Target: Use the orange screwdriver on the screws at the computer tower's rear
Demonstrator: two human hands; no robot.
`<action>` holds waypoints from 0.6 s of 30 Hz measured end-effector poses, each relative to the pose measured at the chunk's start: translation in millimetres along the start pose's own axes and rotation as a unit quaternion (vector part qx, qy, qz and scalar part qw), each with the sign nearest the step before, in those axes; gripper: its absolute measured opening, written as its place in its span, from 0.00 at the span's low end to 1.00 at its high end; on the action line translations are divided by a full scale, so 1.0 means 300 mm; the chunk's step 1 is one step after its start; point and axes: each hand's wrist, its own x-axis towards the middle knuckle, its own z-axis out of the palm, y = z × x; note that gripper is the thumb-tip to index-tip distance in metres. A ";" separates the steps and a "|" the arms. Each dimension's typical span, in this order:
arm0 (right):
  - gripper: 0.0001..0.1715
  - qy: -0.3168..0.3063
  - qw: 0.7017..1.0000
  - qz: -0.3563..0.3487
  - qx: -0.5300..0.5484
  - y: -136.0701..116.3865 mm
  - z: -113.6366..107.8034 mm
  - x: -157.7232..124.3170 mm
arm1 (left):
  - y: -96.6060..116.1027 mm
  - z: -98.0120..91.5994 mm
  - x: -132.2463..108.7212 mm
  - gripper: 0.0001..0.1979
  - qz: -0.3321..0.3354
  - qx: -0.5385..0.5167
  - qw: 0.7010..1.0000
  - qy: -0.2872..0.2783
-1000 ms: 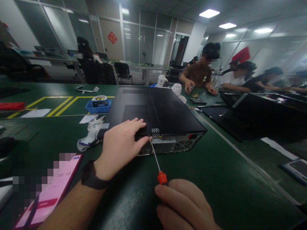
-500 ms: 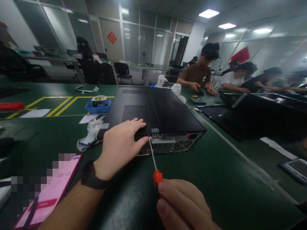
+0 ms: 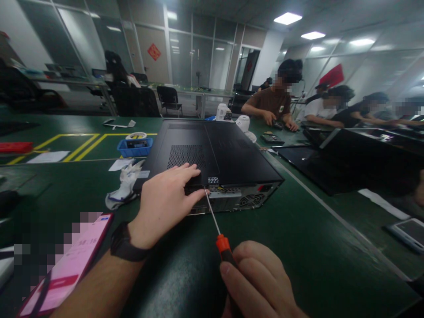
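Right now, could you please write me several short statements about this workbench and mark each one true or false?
1. The right hand holds a screwdriver. True.
2. The screwdriver points away from the computer. False: its metal shaft points toward the black computer case.
3. The left hand rests on the case. True.
4. Both hands are gloved. False: both are bare.
5. A blue box sits to the left of the case. True.

Red diamond sign (image 3: 154, 52) on beige door (image 3: 159, 76); glass partitions (image 3: 205, 57) L & R of it. Blk chair (image 3: 168, 95) below, slightly R. White column (image 3: 269, 53) & lit ceiling panels (image 3: 288, 18) well R; grey flr (image 3: 82, 98) below L.
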 end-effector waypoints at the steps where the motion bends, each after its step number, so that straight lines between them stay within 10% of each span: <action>1: 0.11 -0.005 1.000 0.003 0.008 0.001 -0.001 -0.001 | 0.000 0.000 0.000 0.22 0.000 0.000 1.000 0.002; 18: 0.19 -0.083 0.996 -0.014 -0.001 0.006 -0.044 0.003 | -0.008 0.008 -0.003 0.23 0.008 -0.002 1.000 0.013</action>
